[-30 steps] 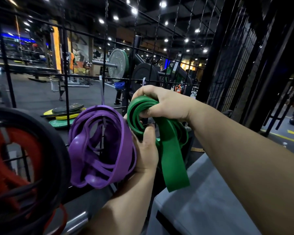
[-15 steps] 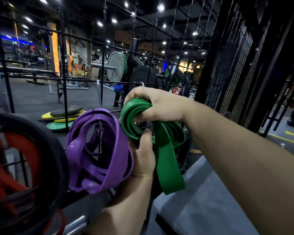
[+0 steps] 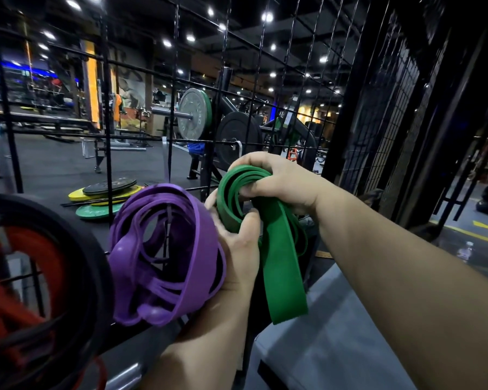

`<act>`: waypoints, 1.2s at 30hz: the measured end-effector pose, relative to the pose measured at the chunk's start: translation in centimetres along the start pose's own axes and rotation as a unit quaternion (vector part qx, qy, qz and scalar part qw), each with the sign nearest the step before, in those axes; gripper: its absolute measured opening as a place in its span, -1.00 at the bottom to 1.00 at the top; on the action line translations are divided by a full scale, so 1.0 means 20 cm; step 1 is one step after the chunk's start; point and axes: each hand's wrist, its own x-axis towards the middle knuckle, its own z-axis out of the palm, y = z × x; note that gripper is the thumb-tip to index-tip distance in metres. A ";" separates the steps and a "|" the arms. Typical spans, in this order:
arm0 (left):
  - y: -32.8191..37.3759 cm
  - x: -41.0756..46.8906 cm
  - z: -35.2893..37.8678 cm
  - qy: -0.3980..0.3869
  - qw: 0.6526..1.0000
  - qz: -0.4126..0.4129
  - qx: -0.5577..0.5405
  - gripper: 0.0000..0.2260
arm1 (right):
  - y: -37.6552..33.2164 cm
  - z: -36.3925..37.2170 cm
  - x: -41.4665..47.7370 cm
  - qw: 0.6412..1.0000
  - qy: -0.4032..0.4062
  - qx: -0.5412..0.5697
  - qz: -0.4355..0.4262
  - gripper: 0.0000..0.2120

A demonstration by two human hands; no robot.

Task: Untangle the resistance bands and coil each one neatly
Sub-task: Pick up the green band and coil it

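Two hands hold a green band [image 3: 283, 266]
Right hand [image 3: 279, 181] grips the coil's top, left hand [image 3: 237, 249] pinches below; purple band [image 3: 197, 249] just left.

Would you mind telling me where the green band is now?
In the head view, the green band is right of centre, gripped from above by the right hand and from below by the left hand, beside the purple band.

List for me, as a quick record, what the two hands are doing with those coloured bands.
Place: gym, before a wire grid
Right hand: grips top of green band coil
Left hand: holds same coil from below, thumb on it
Green tail: hangs loose, not coiled
Purple band: coiled, left of both hands
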 end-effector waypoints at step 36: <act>-0.03 0.05 0.06 -0.021 0.999 -0.033 0.012 -0.39 | 0.12 -0.13 0.00 0.996 0.013 0.094 0.006 -0.66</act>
